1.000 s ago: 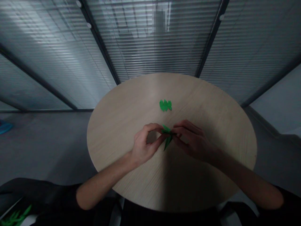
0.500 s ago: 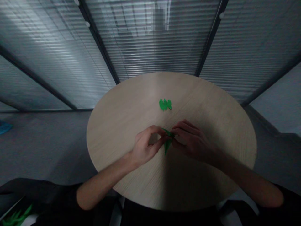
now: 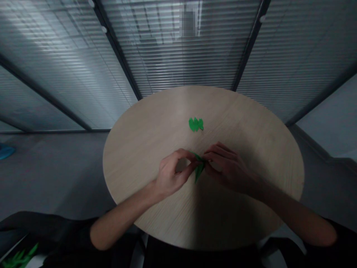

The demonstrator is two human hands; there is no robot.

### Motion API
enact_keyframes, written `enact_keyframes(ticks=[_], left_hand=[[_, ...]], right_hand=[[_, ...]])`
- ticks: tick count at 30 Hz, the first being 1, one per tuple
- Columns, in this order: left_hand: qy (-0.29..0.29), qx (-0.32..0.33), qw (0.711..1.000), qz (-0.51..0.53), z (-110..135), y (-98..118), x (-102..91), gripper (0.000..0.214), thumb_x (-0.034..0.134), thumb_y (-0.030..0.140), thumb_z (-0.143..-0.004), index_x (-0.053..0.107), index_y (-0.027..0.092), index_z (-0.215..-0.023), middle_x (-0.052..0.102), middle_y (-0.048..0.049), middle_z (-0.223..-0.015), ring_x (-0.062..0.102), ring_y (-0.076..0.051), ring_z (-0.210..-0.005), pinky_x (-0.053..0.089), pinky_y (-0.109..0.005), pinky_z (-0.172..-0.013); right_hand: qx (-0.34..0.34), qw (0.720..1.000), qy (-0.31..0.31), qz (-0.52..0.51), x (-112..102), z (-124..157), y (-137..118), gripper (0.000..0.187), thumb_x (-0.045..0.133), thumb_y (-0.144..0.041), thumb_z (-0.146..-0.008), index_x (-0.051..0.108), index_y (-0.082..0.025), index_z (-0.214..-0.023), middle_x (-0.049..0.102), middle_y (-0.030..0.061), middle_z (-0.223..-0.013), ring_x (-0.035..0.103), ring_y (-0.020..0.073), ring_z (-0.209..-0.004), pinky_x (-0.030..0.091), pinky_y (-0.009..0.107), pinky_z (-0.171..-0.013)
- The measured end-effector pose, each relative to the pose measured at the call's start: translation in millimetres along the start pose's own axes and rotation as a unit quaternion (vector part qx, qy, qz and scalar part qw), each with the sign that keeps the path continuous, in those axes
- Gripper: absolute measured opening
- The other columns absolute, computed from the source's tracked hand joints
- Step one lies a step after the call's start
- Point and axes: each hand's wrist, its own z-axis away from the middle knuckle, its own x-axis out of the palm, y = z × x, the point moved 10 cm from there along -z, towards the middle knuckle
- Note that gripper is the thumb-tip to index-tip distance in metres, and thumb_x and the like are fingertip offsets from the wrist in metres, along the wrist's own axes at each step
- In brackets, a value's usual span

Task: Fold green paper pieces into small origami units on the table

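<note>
A folded piece of green paper [image 3: 199,173] is pinched between my two hands, just above the round wooden table [image 3: 145,130]. My left hand [image 3: 174,173] grips it from the left between thumb and forefinger. From the right, the fingertips of my right hand [image 3: 228,167] close on its other side, and they lie in shadow. One pointed end of the paper hangs down between the hands; the fingers cover its middle. Beyond them on the tabletop lies a small bright green cut-out shape [image 3: 196,124] with a wavy outline, touched by neither hand.
Glass panels with blinds [image 3: 189,59] stand behind the table's far edge. At the lower left are green leaf-like pieces [image 3: 21,258] beside something white. A blue object [image 3: 5,151] rests on the grey floor at the far left.
Both hands stay almost in place on the green paper. Only slight finger movement shows at the pinch; the cut-out shape has not moved.
</note>
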Motion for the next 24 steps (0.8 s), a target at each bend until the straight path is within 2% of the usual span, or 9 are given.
enact_keyframes(ticks=[9,16,21,24], left_hand=[[-0.001,-0.012,1.000,0.010,1.7,-3.5,1.5,0.019,0.070,0.010,-0.089,0.059,0.020,-0.100,0.071,-0.0022,-0.083,0.070,-0.015,-0.073,0.058,-0.026,-0.064],[-0.001,0.000,0.999,0.033,1.2,-0.4,1.6,0.019,0.069,0.009,-0.089,0.059,0.020,-0.102,0.071,-0.0034,-0.085,0.071,-0.016,-0.076,0.059,-0.026,-0.066],[0.024,-0.006,0.999,0.044,2.1,-2.4,-2.2,0.020,0.071,0.012,-0.089,0.060,0.019,-0.104,0.072,-0.0038,-0.087,0.072,-0.015,-0.078,0.060,-0.026,-0.069],[0.019,-0.005,0.999,0.047,2.9,-3.0,-1.6,0.019,0.071,0.011,-0.089,0.060,0.019,-0.103,0.071,-0.0038,-0.087,0.071,-0.015,-0.079,0.060,-0.026,-0.069]], right_hand=[[-0.005,1.000,0.009,0.008,-3.1,0.7,2.4,0.004,0.060,-0.017,-0.096,0.063,-0.019,-0.097,0.068,0.0062,-0.090,0.060,0.0210,-0.084,0.053,0.037,-0.079],[-0.021,0.999,0.004,0.026,-4.4,0.8,-4.4,0.008,0.056,-0.015,-0.099,0.064,-0.018,-0.098,0.068,0.0068,-0.089,0.059,0.0198,-0.083,0.052,0.035,-0.078],[-0.014,1.000,0.008,0.022,-2.8,1.7,-1.6,0.005,0.060,-0.016,-0.097,0.063,-0.018,-0.099,0.068,0.0069,-0.092,0.060,0.0206,-0.087,0.052,0.035,-0.080],[-0.020,0.999,0.026,0.020,-6.5,2.1,-2.8,0.004,0.062,-0.015,-0.095,0.063,-0.018,-0.097,0.068,0.0063,-0.090,0.059,0.0204,-0.086,0.052,0.035,-0.080]])
